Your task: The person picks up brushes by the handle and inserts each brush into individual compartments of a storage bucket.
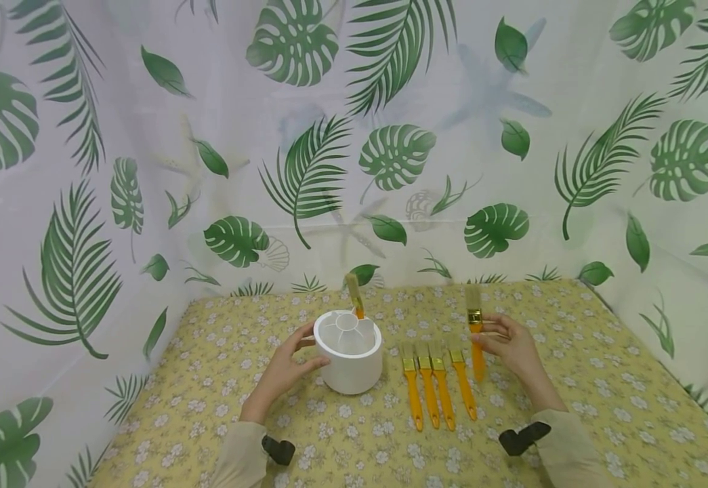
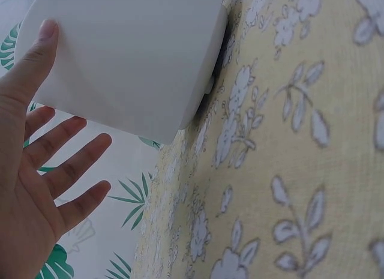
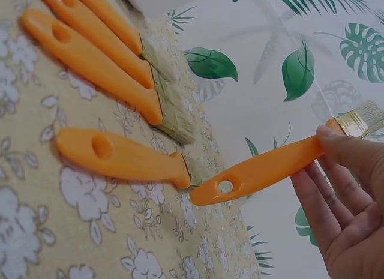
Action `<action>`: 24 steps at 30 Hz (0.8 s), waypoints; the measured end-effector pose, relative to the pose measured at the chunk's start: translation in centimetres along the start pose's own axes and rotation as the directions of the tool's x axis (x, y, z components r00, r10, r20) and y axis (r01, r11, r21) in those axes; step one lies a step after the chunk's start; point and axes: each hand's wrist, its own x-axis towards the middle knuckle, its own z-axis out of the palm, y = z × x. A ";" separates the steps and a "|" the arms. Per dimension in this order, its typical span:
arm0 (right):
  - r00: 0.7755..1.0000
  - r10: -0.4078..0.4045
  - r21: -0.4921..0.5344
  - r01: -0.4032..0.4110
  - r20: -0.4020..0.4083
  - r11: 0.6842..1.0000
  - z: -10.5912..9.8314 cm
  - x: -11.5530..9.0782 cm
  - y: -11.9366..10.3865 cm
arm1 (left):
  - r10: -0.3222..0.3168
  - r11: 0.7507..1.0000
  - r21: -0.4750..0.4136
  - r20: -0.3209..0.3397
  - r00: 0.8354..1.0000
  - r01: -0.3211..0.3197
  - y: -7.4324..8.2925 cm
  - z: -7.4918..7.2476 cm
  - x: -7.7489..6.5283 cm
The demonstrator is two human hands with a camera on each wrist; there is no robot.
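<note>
My left hand (image 1: 289,366) rests against the side of a round white holder (image 1: 354,373) with inner dividers. Its thumb touches the front wall in the left wrist view, and the other fingers (image 2: 81,159) are spread, nearly straight, by the far side. One brush (image 1: 356,295) stands in the holder at the back, bristles up. My right hand (image 1: 512,346) pinches a paintbrush (image 3: 264,171) near its metal band, between thumb and fingers. That brush is raised off the table, bristles up and orange handle down. To its left lies a separate paintbrush (image 1: 463,379).
Several orange-handled brushes (image 1: 429,390) lie side by side between the holder and my right hand, bristles away from me. A yellow floral cloth (image 1: 354,454) covers the table. Behind stands a white leaf-print curtain (image 1: 414,257). Black straps (image 1: 279,449) sit at both wrists.
</note>
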 end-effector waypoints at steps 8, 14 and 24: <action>0.999 -0.033 0.015 0.032 0.026 0.999 0.3 0.3 -0.7 | 0.008 1.000 0.010 -0.007 1.000 -0.008 -0.5 0.0 0.1; 0.998 -0.050 0.049 0.049 0.034 0.998 0.5 0.6 -1.1 | -0.010 1.000 0.022 -0.014 1.000 0.010 -0.3 0.1 0.1; 0.996 -0.081 0.119 0.076 0.035 0.990 0.9 0.9 -1.6 | -0.024 1.000 0.019 -0.015 1.000 0.025 -0.1 0.0 0.1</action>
